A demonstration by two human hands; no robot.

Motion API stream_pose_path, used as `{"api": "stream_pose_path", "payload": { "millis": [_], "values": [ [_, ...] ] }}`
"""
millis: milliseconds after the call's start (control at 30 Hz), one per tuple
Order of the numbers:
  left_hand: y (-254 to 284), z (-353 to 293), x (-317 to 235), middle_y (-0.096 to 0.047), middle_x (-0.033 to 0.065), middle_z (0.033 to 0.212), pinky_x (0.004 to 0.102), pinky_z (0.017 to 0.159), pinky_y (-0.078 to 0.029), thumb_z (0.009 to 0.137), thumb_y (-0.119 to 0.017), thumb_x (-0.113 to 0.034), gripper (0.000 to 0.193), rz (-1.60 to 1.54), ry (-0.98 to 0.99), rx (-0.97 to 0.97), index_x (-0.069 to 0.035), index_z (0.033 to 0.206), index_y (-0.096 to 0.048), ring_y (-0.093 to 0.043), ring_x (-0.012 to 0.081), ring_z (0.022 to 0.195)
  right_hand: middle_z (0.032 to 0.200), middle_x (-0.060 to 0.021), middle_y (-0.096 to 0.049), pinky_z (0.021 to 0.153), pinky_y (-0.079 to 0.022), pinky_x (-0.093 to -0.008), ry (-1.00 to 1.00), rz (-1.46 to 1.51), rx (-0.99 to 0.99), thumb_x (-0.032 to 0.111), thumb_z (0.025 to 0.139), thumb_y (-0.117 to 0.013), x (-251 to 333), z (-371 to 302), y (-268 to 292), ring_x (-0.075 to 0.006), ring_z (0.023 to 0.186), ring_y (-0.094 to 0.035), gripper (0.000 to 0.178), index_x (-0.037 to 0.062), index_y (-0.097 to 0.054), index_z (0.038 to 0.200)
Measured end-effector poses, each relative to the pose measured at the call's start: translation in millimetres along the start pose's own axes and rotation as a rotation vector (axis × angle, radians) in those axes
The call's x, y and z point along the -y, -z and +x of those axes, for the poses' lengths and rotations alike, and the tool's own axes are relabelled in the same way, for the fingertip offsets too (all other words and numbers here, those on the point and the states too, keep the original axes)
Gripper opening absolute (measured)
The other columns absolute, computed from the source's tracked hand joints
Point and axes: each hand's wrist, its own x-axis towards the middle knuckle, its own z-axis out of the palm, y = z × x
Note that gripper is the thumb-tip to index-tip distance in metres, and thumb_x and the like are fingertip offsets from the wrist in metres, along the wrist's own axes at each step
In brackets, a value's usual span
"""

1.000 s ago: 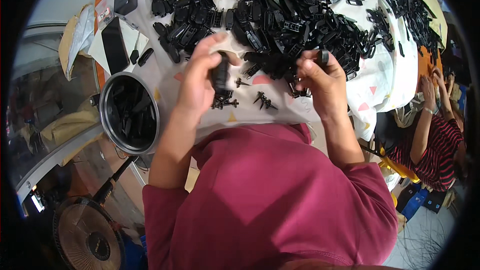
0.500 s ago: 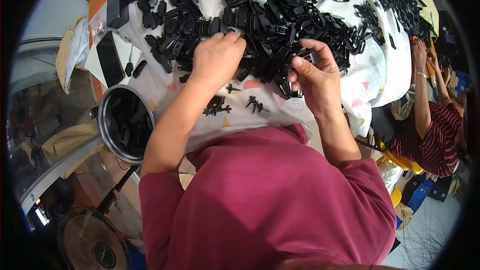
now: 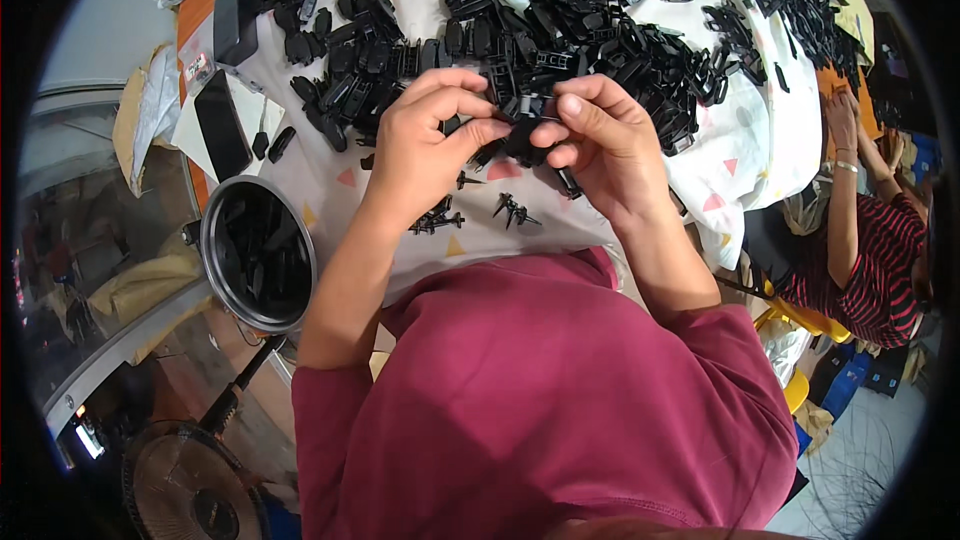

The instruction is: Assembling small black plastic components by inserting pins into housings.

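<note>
White cloth point(image 3: 585, 228) lies under heaped black parts point(image 3: 640, 70); the right hand point(image 3: 620, 148) pinches a dark piece point(image 3: 541, 110); the left hand point(image 3: 422, 148) curls its fingers beside it, grip unclear.

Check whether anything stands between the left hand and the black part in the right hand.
Nothing visible does. The left hand is right beside the black part, which the right hand pinches; against the dark pile behind, its exact contact is hard to tell.
</note>
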Motion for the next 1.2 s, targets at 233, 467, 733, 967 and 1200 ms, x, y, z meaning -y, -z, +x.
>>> {"api": "stream_pose_path", "payload": {
  "millis": [233, 467, 733, 967, 1200],
  "values": [
    [-2.1, -5.4, -10.9, -0.058, 0.0092, 0.099, 0.0230, 0.073, -0.043, 0.076, -0.065, -0.006, 0.012, -0.393, 0.161, -0.057, -0.002, 0.082, -0.055, -0.052, 0.0110, 0.082, 0.072, -0.0101, -0.058, 0.043, -0.049, -0.0220, -0.054, -0.133, -0.052, 0.013, 0.084, -0.054, -5.1, 3.3, -13.3, -0.0166, 0.057, -0.060, 0.012, 0.0013, -0.053, 0.085],
    [1.4, -13.3, -24.4, -0.060, 0.0107, 0.096, 0.0204, 0.066, -0.044, 0.071, -0.068, -0.004, 0.016, -0.130, -0.059, -0.133, -0.002, 0.082, -0.056, -0.055, 0.0107, 0.076, 0.059, -0.0061, -0.055, 0.029, -0.034, -0.0195, -0.147, -0.357, 0.009, 0.009, 0.080, -0.059, 18.2, 5.6, -8.6, -0.0118, 0.035, -0.048, 0.013, 0.0030, -0.051, 0.072],
    [-9.5, -15.5, -36.4, -0.061, 0.0087, 0.095, 0.0198, 0.057, -0.045, 0.071, -0.068, -0.002, 0.035, -0.672, 0.015, -0.206, 0.003, 0.104, -0.054, -0.053, 0.0071, 0.069, 0.062, -0.0057, -0.055, 0.032, -0.034, -0.0194, -0.124, -0.362, 0.084, 0.013, 0.081, -0.059, 10.0, -0.9, -26.7, -0.0104, 0.038, -0.047, 0.015, 0.0036, -0.051, 0.074],
    [-19.3, -22.0, -32.8, -0.060, 0.0056, 0.097, 0.0160, 0.057, -0.041, 0.077, -0.064, -0.007, 0.032, -0.591, 0.209, -0.244, 0.000, 0.107, -0.056, -0.046, 0.0026, 0.063, 0.074, -0.0059, -0.055, 0.044, -0.045, -0.0190, 0.302, -0.590, 0.050, 0.005, 0.079, -0.061, -8.5, -7.8, -26.3, -0.0102, 0.055, -0.056, 0.019, -0.0004, -0.049, 0.093],
    [-20.6, -40.7, -12.5, -0.058, 0.0075, 0.094, 0.0183, 0.050, -0.036, 0.086, -0.053, -0.020, 0.029, -1.216, 0.483, -0.135, 0.001, 0.106, -0.052, -0.042, 0.0048, 0.055, 0.077, -0.0096, -0.061, 0.058, -0.050, -0.0237, 0.168, -0.604, 0.077, 0.005, 0.081, -0.057, -40.4, -13.5, -2.4, -0.0133, 0.067, -0.060, 0.017, -0.0056, -0.051, 0.093]
  ]
}}
